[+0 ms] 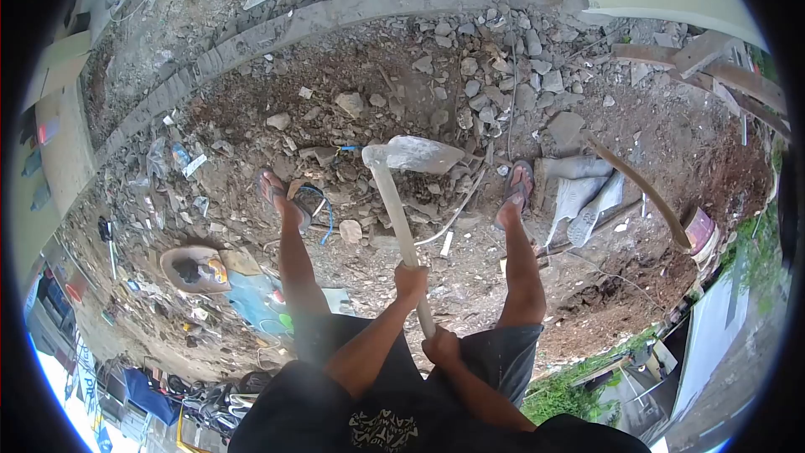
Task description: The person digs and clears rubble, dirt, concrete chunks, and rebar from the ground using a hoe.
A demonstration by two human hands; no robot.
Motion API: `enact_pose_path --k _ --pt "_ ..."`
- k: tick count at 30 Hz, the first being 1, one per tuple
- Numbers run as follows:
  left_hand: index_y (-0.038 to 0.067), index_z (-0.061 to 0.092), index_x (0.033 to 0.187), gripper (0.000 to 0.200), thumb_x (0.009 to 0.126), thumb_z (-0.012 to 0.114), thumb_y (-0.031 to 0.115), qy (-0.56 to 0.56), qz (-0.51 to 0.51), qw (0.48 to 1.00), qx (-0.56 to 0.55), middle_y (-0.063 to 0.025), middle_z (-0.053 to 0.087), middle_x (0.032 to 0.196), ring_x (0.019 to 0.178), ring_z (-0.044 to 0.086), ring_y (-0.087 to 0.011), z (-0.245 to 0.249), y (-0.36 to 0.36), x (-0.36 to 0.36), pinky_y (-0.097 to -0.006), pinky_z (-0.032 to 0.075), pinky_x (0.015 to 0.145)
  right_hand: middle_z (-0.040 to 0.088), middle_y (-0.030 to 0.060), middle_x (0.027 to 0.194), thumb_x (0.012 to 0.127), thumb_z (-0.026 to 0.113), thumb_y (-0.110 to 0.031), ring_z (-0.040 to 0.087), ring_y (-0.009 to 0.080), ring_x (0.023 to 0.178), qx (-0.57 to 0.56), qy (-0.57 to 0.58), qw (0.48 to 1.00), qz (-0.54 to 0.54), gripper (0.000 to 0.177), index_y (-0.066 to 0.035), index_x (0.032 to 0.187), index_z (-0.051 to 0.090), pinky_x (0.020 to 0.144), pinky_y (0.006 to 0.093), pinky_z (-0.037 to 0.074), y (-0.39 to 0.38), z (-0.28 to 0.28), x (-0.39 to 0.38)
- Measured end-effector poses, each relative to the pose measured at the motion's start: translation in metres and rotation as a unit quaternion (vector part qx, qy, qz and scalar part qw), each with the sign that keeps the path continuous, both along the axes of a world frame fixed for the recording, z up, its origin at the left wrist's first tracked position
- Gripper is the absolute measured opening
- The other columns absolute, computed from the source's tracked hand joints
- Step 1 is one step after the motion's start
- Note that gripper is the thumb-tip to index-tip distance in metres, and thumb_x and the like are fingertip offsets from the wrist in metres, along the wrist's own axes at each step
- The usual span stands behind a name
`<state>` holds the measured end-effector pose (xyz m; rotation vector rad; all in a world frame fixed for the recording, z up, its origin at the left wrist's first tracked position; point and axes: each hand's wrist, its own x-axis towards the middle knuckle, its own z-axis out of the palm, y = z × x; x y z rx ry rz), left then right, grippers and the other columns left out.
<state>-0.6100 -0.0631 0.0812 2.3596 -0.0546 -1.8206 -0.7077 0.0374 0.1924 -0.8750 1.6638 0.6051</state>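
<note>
Fingers [412,272] clasp hoe handle [401,222]; open soil [335,180] around blade [423,153] edge.

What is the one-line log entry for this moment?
left hand: grips hoe handle mid-shaft | right hand: grips handle end | blade: at rubble

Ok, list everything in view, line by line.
hoe: one, pale handle, grey blade, held between the feet
second tool: one, curved brown wooden handle, lying on the dirt at right
stones: many, grey, scattered ahead
concrete kerb: one, grey, curving across the top
planks: several, brown, upper right
pan: one, tan, on the ground at left
blue sheet: one, beside the left leg
sandals: two, reddish-brown, on the feet
left hand: one, gripping the hoe handle, farther along it
right hand: one, gripping the handle end, nearer the body
</note>
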Motion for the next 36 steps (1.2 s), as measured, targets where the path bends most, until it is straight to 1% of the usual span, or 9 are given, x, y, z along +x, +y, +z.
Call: enact_pose_path --k 8,11,13,20,25,28,31,34,36 --pt "0.007 0.045 0.072 0.016 0.083 0.057 0.008 -0.007 0.312 0.946 -0.084 -0.0022 0.04 0.058 0.043 0.039 -0.0136 -0.114 -0.199 0.044 -0.0329 0.039 0.042 0.068 0.0176 0.079 0.074 0.064 -0.018 0.068 0.0357 0.076 -0.196 -0.102 0.962 0.157 0.025 -0.007 0.097 0.064 0.072 0.0464 0.056 -0.212 -0.164 -0.021" --pt "-0.001 0.051 0.084 0.009 0.083 0.057 0.006 0.003 0.309 0.943 -0.123 -0.0058 0.045 0.065 0.049 0.046 -0.0172 -0.17 -0.288 0.032 -0.0328 0.041 0.044 0.07 0.0155 0.088 0.076 0.063 -0.019 0.069 0.031 0.083 -0.157 -0.073 0.968 0.184 0.027 -0.008 0.101 0.066 0.075 0.0441 0.055 -0.319 -0.201 -0.032" --pt "0.0 0.051 0.085 0.008 0.083 0.056 0.005 0.0 0.247 0.966 -0.076 -0.0067 0.046 0.065 0.05 0.047 -0.0182 -0.192 -0.281 0.009 -0.0326 0.042 0.045 0.069 0.0159 0.089 0.079 0.062 -0.022 0.069 0.0303 0.084 -0.118 -0.074 0.976 0.168 0.028 -0.007 0.102 0.066 0.076 0.0428 0.055 -0.295 -0.216 -0.046" --pt "0.013 0.047 0.072 0.015 0.086 0.053 0.016 -0.013 0.157 0.984 0.078 0.0004 0.04 0.058 0.045 0.039 -0.0151 -0.147 -0.173 0.031 -0.0334 0.039 0.046 0.068 0.0196 0.086 0.078 0.06 -0.018 0.068 0.0339 0.082 -0.035 -0.103 0.992 0.066 0.026 -0.004 0.099 0.065 0.076 0.0438 0.055 -0.188 -0.127 -0.016" --pt "0.005 0.046 0.074 0.015 0.079 0.059 0.011 0.033 0.027 0.996 0.08 -0.0046 0.043 0.052 0.038 0.046 -0.0197 -0.067 -0.026 0.014 -0.0345 0.042 0.037 0.067 0.0241 0.09 0.078 0.055 -0.018 0.066 0.0401 0.087 0.073 -0.067 0.993 -0.057 0.028 -0.001 0.098 0.063 0.078 0.0499 0.052 -0.045 -0.038 0.004" --pt "0.004 0.047 0.075 0.014 0.078 0.059 0.008 0.047 0.031 0.995 0.077 -0.0051 0.044 0.053 0.038 0.047 -0.0194 -0.036 -0.011 0.006 -0.0339 0.041 0.036 0.067 0.0237 0.091 0.08 0.059 -0.028 0.066 0.0395 0.087 0.09 -0.038 0.994 -0.053 0.032 -0.001 0.097 0.064 0.077 0.0491 0.052 -0.029 -0.014 0.009" --pt "0.001 0.049 0.077 0.012 0.076 0.059 0.006 0.042 0.027 0.995 0.083 -0.0055 0.046 0.054 0.039 0.049 -0.0188 -0.047 -0.037 0.025 -0.0337 0.04 0.035 0.067 0.0201 0.093 0.077 0.063 -0.059 0.065 0.0374 0.089 0.137 -0.195 0.97 -0.051 0.057 -0.005 0.095 0.065 0.079 0.0458 0.051 -0.088 -0.02 -0.002" --pt "0.009 0.046 0.069 0.014 0.078 0.058 0.009 0.091 -0.003 0.987 0.13 -0.001 0.044 0.053 0.041 0.045 -0.0144 -0.039 -0.117 0.043 -0.0316 0.04 0.04 0.065 0.0221 0.091 0.09 0.052 -0.049 0.062 0.0381 0.087 -0.075 -0.203 0.963 -0.159 0.048 -0.002 0.092 0.064 0.079 0.0431 0.048 -0.147 -0.102 -0.042" --pt "0.01 0.047 0.069 0.015 0.078 0.058 0.009 0.098 -0.018 0.984 0.146 -0.0007 0.044 0.053 0.041 0.045 -0.0141 -0.042 -0.146 0.039 -0.0314 0.04 0.04 0.065 0.0224 0.081 0.086 0.059 -0.029 0.064 0.0416 0.077 -0.269 -0.054 0.94 -0.204 0.027 -0.002 0.082 0.064 0.071 0.0461 0.051 -0.21 -0.171 -0.084"
